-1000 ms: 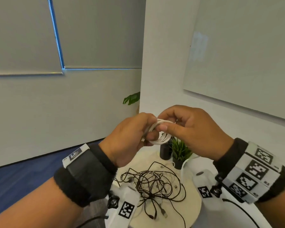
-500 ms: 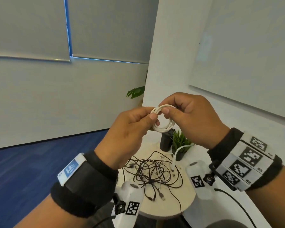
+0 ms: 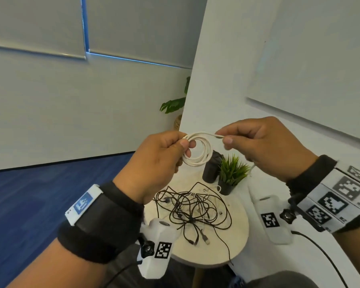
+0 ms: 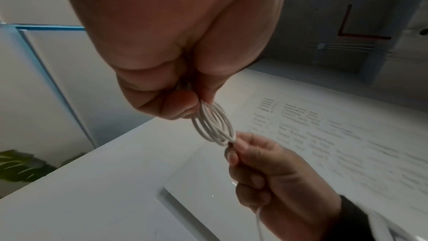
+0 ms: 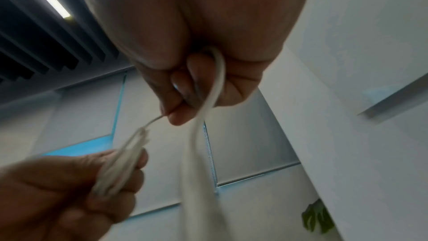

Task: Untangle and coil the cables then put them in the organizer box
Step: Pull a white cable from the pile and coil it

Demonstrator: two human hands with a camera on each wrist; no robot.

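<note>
While the left hand (image 3: 160, 161) pinches the white cable (image 3: 197, 150) coil and the right hand (image 3: 264, 146) grips its tail, black cables (image 3: 193, 210) lie tangled on the table (image 3: 237, 242) at six o'clock; no organizer box shows.
</note>
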